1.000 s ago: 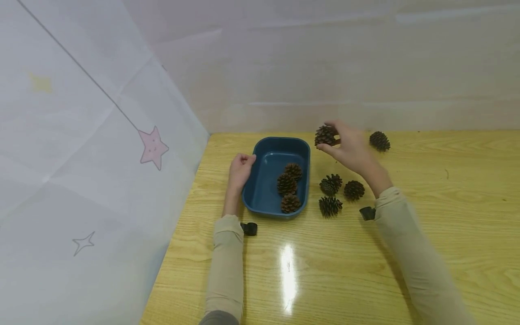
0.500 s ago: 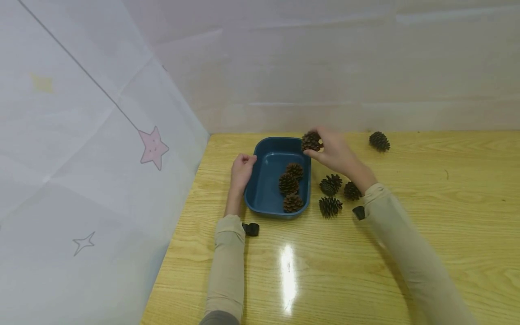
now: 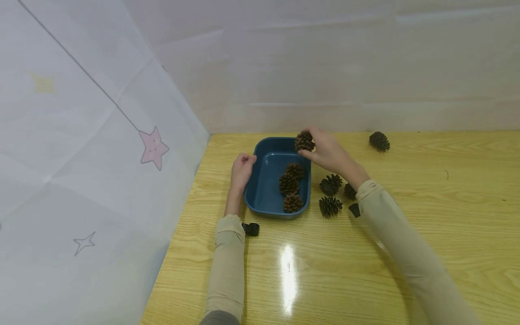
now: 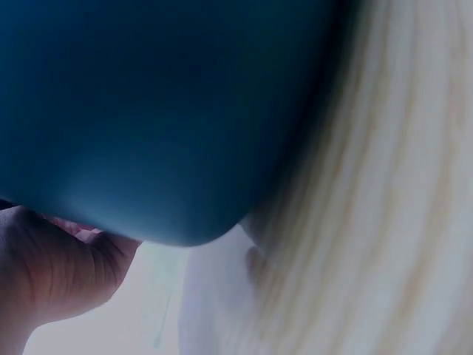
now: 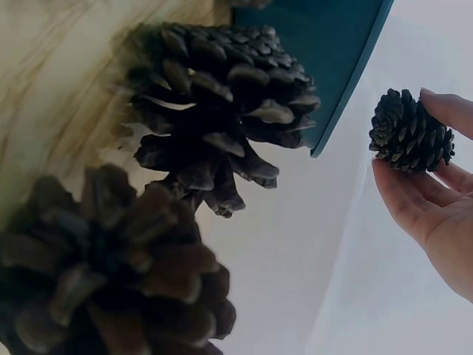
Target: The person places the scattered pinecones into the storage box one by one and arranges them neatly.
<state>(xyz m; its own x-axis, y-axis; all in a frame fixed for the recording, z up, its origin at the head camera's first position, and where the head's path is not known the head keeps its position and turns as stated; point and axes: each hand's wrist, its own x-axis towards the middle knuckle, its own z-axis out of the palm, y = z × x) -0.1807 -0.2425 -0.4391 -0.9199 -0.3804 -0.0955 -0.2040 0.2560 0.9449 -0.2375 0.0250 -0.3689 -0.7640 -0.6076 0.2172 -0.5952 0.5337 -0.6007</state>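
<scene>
In the head view a blue rectangular tub stands on the wooden table with 3 brown pine cones along the right side of its floor. My left hand grips the tub's left rim with curled fingers; the tub's wall fills much of the left wrist view. My right hand pinches another pine cone between thumb and fingers, above the tub's far right corner. The right wrist view shows this held pine cone up off the table, beyond the tub's edge.
Right of the tub lie a pine cone, a second pine cone and a third pine cone partly behind my right wrist. A lone pine cone sits near the table's back edge. White sheets hang behind and at left.
My right hand has carried the pine cone leftward, from right of the tub to over its far right corner. The left hand stays at the rim, with the tub shifting very slightly.
</scene>
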